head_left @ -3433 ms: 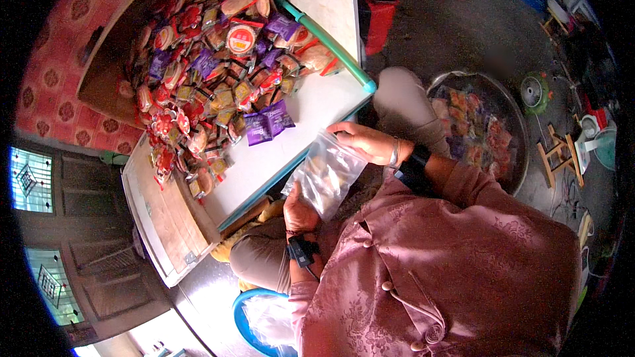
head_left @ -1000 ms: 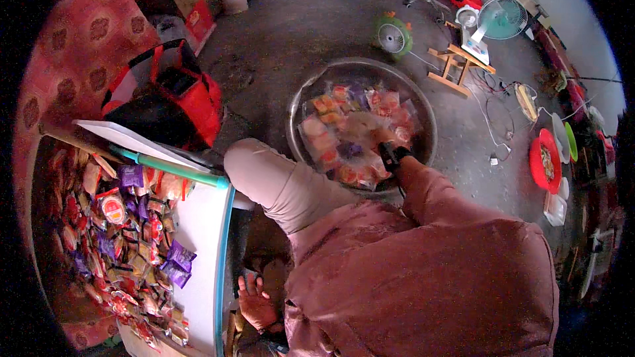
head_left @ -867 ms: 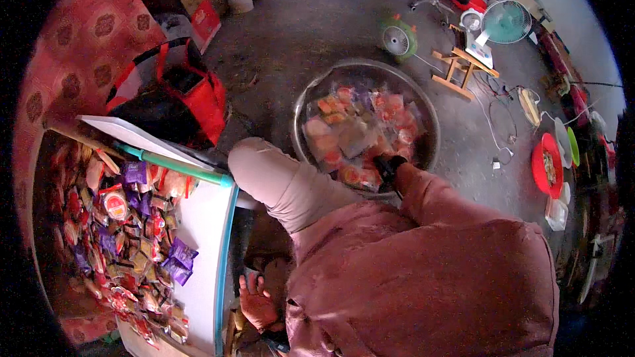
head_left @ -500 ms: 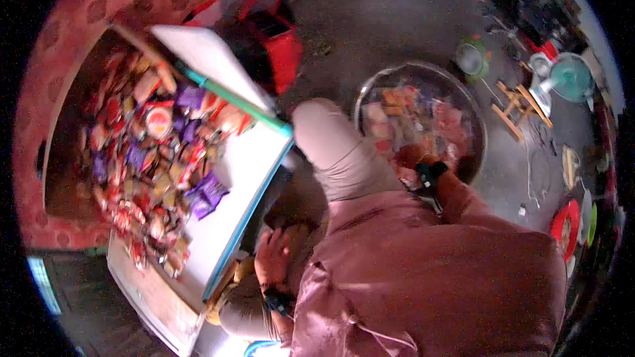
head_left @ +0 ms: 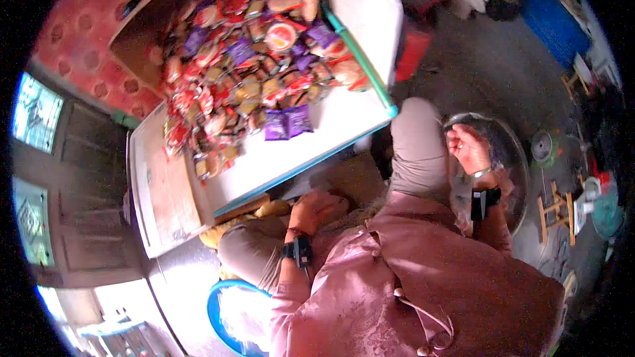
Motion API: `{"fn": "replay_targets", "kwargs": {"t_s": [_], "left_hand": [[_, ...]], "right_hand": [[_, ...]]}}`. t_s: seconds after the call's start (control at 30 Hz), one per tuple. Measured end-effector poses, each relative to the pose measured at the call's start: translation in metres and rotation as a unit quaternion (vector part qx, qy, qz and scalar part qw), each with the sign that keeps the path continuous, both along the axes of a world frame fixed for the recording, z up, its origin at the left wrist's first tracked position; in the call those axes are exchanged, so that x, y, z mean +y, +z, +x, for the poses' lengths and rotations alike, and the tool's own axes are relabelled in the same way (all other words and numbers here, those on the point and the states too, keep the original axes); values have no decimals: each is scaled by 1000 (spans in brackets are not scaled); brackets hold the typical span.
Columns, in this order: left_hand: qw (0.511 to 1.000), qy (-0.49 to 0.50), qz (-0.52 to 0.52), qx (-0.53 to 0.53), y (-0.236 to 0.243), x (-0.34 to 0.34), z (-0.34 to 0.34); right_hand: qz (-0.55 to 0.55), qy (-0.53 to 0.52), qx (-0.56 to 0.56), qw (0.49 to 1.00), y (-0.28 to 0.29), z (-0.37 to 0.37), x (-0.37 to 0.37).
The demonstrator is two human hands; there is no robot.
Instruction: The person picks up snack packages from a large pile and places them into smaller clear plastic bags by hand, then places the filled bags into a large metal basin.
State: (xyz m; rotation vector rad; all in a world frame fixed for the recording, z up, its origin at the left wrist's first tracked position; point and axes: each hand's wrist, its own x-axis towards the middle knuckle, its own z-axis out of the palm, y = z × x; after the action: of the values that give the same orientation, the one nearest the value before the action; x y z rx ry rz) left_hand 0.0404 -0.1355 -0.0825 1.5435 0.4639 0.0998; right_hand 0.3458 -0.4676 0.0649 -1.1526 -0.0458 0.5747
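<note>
Right hand (head_left: 469, 148), right of centre, appears over round metal basin (head_left: 508, 149); fingers curled, cannot tell whether gripping anything. Left hand (head_left: 316, 209), lower centre, near worktop edge; fingers blurred, cannot tell if open or closed. Wrapped snacks (head_left: 248, 82) heaped upper left to centre on white worktop (head_left: 264, 164); 2 purple packets (head_left: 288, 123) at the heap's near edge.

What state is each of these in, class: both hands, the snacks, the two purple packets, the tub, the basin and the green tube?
Left hand: over the lap, fingers extended
Right hand: raised, fingers curled; grip unclear
Wrapped snacks: heaped
Purple packets: side by side
Blue tub: open, pale plastic inside
Metal basin: open, partly hidden
Green tube: lying along the tabletop's edge
</note>
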Motion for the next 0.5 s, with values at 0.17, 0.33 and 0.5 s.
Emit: {"fn": "replay_targets", "kwargs": {"t_s": [0.17,0.33,0.5], "left_hand": [[981,-77,174,46,37,-3,5],[994,43,-12,-105,0,-1,0],[895,207,-394,-23,116,-17,-22]], "right_hand": [[28,157,-63,985,37,-16,79],[-70,400,-135,904,-15,-13,134],[-98,509,-129,845,-37,-41,165]]}}
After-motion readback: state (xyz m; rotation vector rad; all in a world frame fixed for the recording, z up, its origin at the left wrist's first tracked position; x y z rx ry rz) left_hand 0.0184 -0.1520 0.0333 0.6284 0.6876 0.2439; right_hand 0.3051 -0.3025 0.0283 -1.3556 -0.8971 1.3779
